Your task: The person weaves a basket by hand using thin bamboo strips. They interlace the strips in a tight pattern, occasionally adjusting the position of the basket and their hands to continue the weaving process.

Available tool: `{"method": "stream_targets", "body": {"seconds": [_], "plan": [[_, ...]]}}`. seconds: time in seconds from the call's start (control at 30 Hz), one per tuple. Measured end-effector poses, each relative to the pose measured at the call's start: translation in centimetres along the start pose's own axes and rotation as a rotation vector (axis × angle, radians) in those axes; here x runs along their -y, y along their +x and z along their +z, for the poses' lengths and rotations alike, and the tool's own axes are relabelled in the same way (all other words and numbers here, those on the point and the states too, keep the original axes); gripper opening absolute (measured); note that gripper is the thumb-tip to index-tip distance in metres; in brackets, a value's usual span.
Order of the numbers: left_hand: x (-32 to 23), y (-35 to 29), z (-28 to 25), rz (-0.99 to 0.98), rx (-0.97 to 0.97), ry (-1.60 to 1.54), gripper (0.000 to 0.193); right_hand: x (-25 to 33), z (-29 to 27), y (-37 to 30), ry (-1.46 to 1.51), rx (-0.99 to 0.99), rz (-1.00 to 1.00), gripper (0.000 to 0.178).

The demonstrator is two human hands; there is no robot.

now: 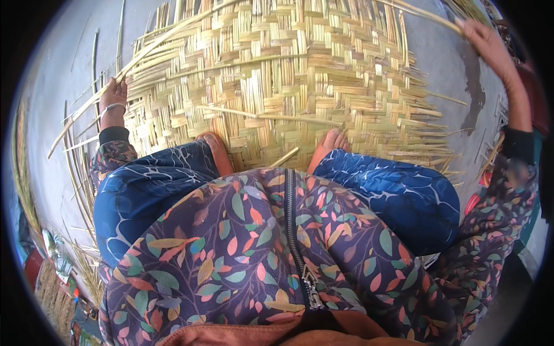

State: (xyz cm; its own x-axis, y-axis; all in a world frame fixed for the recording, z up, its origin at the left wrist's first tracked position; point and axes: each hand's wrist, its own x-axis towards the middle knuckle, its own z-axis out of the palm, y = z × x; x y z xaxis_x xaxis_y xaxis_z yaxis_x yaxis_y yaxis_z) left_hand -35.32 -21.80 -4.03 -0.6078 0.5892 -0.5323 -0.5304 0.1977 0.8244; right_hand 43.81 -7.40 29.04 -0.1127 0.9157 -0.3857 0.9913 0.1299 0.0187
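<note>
A woven mat of pale yellow-green reed strips lies on the floor before me, with my bare feet on its near part. My left hand, a bangle at its wrist, is closed on a long reed strip at the mat's left edge. That strip slants up over the far left part and leaves the top of the view. Far to the right, my right hand is stretched out and pinches the end of a reed strip. Whether both hands hold one and the same strip is out of sight.
Loose strips lie across the mat, and uneven strip ends stick out along its sides. More long reeds rest on the grey floor at the left. A dark wet-looking streak marks the floor at the right.
</note>
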Motion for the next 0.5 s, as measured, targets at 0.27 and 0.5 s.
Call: {"method": "stream_targets", "body": {"seconds": [0.27,0.5], "plan": [[1.6,-1.5,-1.7,-0.070,-0.123,-0.082,0.022,4.4,2.1,4.9,-0.483,-0.109,-0.224,0.036],[3.1,-10.2,8.8,-0.159,0.326,-0.125,0.015,10.0,11.8,6.9,0.018,-0.177,-0.629,0.045]]}}
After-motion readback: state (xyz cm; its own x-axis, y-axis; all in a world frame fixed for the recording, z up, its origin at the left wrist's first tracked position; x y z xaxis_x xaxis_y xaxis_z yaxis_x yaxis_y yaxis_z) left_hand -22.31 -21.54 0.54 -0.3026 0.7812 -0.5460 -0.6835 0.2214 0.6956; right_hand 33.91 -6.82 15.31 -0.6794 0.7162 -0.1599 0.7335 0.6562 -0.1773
